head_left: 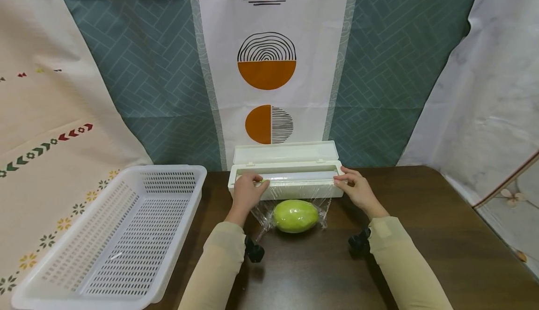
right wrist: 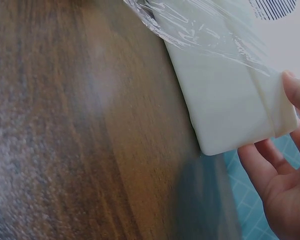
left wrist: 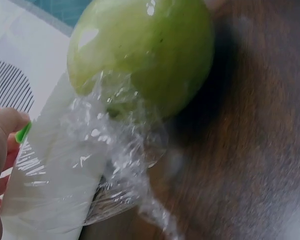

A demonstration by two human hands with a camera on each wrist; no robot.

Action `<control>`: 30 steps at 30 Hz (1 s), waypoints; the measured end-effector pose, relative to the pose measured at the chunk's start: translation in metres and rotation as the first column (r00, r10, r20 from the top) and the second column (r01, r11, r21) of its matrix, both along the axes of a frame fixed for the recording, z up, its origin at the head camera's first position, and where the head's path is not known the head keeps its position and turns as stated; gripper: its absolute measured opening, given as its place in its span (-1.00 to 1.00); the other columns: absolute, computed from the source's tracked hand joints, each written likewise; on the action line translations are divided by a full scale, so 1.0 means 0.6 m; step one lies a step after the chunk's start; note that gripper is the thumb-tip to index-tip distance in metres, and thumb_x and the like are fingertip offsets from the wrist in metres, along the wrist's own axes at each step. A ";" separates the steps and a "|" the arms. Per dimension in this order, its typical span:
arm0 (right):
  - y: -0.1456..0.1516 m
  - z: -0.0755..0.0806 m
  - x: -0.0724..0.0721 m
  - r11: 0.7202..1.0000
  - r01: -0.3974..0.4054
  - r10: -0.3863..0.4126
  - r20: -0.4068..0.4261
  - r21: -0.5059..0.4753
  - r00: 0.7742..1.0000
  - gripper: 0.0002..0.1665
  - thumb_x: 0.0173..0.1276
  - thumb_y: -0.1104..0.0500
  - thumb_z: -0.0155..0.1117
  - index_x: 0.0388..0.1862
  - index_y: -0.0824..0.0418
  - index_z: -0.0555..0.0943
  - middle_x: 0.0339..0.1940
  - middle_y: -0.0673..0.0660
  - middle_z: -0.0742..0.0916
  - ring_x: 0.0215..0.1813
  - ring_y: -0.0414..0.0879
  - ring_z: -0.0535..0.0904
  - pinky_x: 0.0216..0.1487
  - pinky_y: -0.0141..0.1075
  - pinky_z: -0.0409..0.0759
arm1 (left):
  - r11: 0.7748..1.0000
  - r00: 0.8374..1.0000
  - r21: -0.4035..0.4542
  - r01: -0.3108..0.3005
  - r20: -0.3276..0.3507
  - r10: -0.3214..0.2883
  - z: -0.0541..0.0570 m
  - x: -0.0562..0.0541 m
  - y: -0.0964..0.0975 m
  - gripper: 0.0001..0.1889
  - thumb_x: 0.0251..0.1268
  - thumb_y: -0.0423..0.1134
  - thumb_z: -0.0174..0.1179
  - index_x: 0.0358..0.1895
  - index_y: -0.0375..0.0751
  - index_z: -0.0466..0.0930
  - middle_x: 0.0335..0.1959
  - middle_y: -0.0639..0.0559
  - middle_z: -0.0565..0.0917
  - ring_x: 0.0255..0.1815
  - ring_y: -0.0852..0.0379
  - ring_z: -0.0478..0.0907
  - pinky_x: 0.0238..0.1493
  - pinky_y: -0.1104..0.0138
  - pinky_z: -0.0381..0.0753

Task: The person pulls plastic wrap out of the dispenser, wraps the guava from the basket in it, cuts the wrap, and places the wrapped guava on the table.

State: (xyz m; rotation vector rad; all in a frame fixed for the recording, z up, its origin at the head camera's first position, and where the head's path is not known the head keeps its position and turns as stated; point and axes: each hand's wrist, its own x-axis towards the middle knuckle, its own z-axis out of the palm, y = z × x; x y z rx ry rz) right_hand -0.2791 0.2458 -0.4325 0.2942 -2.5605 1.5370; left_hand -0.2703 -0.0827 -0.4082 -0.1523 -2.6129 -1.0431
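Observation:
A white cling film dispenser box (head_left: 294, 193) stands on the table with its lid (head_left: 286, 152) raised at the back and a film roll (head_left: 299, 176) inside. At the box's left front edge, my left hand (head_left: 247, 190) pinches a small green slide cutter (left wrist: 23, 132). My right hand (head_left: 358, 190) grips the box's right end, thumb at the front edge and fingers around the end. Clear cling film (left wrist: 125, 145) runs from the box down to a green oval fruit (head_left: 295, 216) just in front. Film wraps the fruit and is bunched at its sides.
A white perforated plastic basket (head_left: 195, 207) stands at the left of the brown wooden table (head_left: 303, 272). Patterned cloth (head_left: 168, 66) hangs behind the table, and pale fabric covers both sides. Each wrist wears a small black camera.

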 end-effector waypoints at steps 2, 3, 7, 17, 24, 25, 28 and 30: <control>0.000 0.002 0.001 1.000 0.000 0.000 0.001 -0.001 1.000 -0.57 0.35 0.11 0.22 0.02 0.45 0.59 0.42 0.35 0.31 0.43 0.27 0.14 0.35 0.15 0.23 | 1.000 0.999 0.002 -0.028 -0.021 0.028 0.000 0.003 0.004 -0.73 0.16 -0.07 0.29 -0.27 -0.24 0.70 -0.25 -0.12 0.69 -0.17 -0.10 0.59 -0.02 0.05 0.51; -0.003 0.009 0.006 1.000 -0.003 0.003 0.010 -0.004 1.000 -0.57 0.36 0.13 0.21 0.02 0.47 0.58 0.42 0.37 0.30 0.43 0.28 0.13 0.35 0.15 0.22 | 0.999 0.999 0.005 -0.040 -0.030 0.040 0.000 0.004 0.005 -0.73 0.15 -0.08 0.30 -0.28 -0.23 0.70 -0.26 -0.11 0.70 -0.17 -0.10 0.58 0.02 0.04 0.49; -0.018 0.040 0.029 1.000 -0.017 0.017 0.021 -0.017 1.000 -0.61 0.37 0.23 0.18 0.01 0.54 0.55 0.40 0.44 0.28 0.42 0.34 0.11 0.35 0.18 0.20 | 0.997 0.995 0.016 -0.080 -0.064 0.081 -0.003 0.007 0.009 -0.75 0.12 -0.09 0.31 -0.31 -0.23 0.70 -0.28 -0.10 0.71 -0.17 -0.11 0.59 0.17 -0.02 0.37; -0.024 0.053 0.039 1.000 -0.017 0.018 0.035 -0.026 0.999 -0.63 0.37 0.28 0.16 0.02 0.57 0.54 0.41 0.45 0.27 0.43 0.35 0.10 0.36 0.18 0.18 | 0.993 0.985 0.064 -0.103 -0.131 0.110 -0.013 0.005 0.007 -0.77 0.05 -0.15 0.35 -0.34 -0.28 0.70 -0.31 -0.13 0.71 -0.17 -0.14 0.58 0.19 -0.04 0.33; -0.025 0.054 0.039 0.999 -0.014 0.015 0.037 -0.028 0.999 -0.63 0.36 0.28 0.17 0.01 0.57 0.54 0.40 0.45 0.27 0.43 0.35 0.09 0.37 0.18 0.17 | 0.992 0.985 0.072 -0.107 -0.130 0.116 -0.015 0.005 0.005 -0.77 0.05 -0.15 0.36 -0.34 -0.26 0.70 -0.30 -0.13 0.71 -0.11 -0.15 0.56 0.22 -0.04 0.30; -0.025 0.054 0.039 1.000 -0.014 0.015 0.035 -0.026 0.999 -0.63 0.36 0.28 0.17 0.01 0.57 0.54 0.40 0.45 0.28 0.43 0.35 0.10 0.37 0.18 0.17 | 0.992 0.984 0.069 -0.109 -0.134 0.118 -0.016 0.005 0.005 -0.77 0.05 -0.15 0.36 -0.34 -0.26 0.70 -0.31 -0.13 0.71 -0.12 -0.15 0.56 0.21 -0.03 0.30; -0.025 0.055 0.039 1.000 -0.013 0.014 0.030 -0.021 0.999 -0.63 0.36 0.29 0.17 0.01 0.58 0.54 0.40 0.46 0.28 0.43 0.35 0.10 0.36 0.18 0.18 | 0.991 0.983 0.078 -0.111 -0.139 0.122 -0.017 0.005 0.004 -0.78 0.05 -0.16 0.35 -0.33 -0.26 0.70 -0.31 -0.14 0.70 -0.14 -0.15 0.55 0.20 -0.04 0.30; -0.026 0.055 0.039 1.000 -0.011 0.012 0.028 -0.016 1.000 -0.63 0.36 0.29 0.17 0.01 0.58 0.54 0.39 0.46 0.28 0.42 0.36 0.11 0.36 0.18 0.18 | 0.990 0.984 0.089 -0.107 -0.136 0.119 -0.018 0.005 0.004 -0.78 0.06 -0.17 0.35 -0.32 -0.26 0.70 -0.30 -0.14 0.69 -0.14 -0.15 0.55 0.20 -0.04 0.28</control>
